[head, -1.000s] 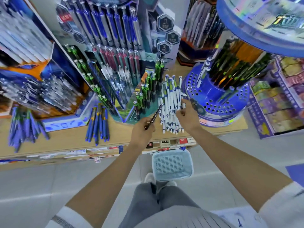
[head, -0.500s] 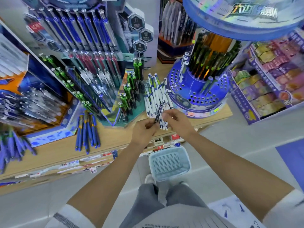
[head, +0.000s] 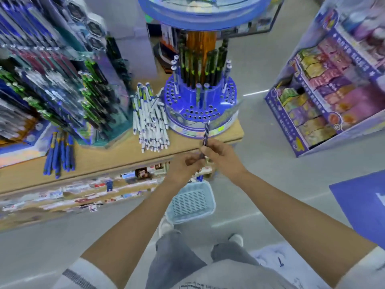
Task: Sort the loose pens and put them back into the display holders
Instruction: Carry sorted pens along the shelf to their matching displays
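At the bench's right end, a round blue holder (head: pixel 201 105) carries dark pens upright in its upper tier and a few white ones; many holes stand vacant. Loose white pens (head: pixel 150 119) lie heaped beside it. Both hands, left (head: pixel 183 170) and right (head: pixel 221 155), pinch one dark pen (head: pixel 205 135) over the bench's front edge. A basket (head: pixel 192 202) sits on the floor below.

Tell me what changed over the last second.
The dark pen passed from the left hand into the right hand, which left the white pen pile and now raises it toward the round blue holder. Both hands moved rightward. Piles unchanged.
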Tool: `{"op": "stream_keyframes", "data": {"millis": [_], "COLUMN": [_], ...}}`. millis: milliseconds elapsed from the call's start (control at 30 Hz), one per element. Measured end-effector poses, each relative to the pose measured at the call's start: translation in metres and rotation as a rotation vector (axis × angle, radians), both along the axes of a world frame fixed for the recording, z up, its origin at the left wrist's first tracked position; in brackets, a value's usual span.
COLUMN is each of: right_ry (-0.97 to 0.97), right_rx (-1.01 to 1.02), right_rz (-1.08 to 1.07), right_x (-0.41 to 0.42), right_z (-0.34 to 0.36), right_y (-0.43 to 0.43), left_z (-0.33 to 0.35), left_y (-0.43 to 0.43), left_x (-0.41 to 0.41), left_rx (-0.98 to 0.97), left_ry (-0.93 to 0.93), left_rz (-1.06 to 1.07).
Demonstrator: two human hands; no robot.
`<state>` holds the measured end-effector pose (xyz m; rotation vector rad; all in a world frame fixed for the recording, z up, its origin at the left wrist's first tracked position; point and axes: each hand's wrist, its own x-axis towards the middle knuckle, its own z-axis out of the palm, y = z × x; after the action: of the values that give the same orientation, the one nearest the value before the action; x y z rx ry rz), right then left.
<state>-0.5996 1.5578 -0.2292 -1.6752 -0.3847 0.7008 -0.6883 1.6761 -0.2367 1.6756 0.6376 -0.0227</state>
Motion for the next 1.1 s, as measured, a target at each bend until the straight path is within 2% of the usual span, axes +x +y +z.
{"op": "stream_keyframes", "data": {"millis": [100, 167, 300, 400, 467, 533, 600, 800, 1100], "right_ry": [-0.018, -0.015, 0.026, 0.037, 0.036, 0.038, 0.046, 0.053, 0.080], "right_rx": [-0.049, -0.067, -0.066, -0.086, -0.112, -0.140, -0.176, -0.235, -0.234], "right_rz": [0.073, -0.005, -0.214, -0.244, -0.201, -0.145, -0.081, 0.175, 0.525], "right_x": [0.022, 0.041, 0.073, 0.099, 0.120, 0.143, 0.164, 0.212, 0.296], "right_z": [-0.007, -0.009, -0.003, 0.001, -0.001, -0.005, -0.013, -0.027, -0.031], "right_y": [-0.061, -0.100, -0.151, -0.167, -0.168, -0.161, -0.148, -0.113, -0.099], "left_z": [0.001, 0.000, -0.003, -0.011, -0.024, -0.034, -0.044, -0.054, -0.056], "left_y": [-0.057, -0.094, -0.142, -0.147, -0.140, -0.133, -0.129, -0.134, -0.156], "left_x": [0.025, 0.043, 0.079, 0.108, 0.131, 0.148, 0.156, 0.163, 0.200], "left_rx": [0.021, 0.088, 0.452, 0.652, 0.763, 0.829, 0.851, 1.011, 1.089], "left_ry": [-0.017, -0.001, -0.004, -0.055, 0.002, 0.187, 0.290, 0.331, 0.549], "left_rz": [-0.076, -0.137, -0.214, -0.217, -0.249, -0.271, -0.242, -0.141, 0.136]}}
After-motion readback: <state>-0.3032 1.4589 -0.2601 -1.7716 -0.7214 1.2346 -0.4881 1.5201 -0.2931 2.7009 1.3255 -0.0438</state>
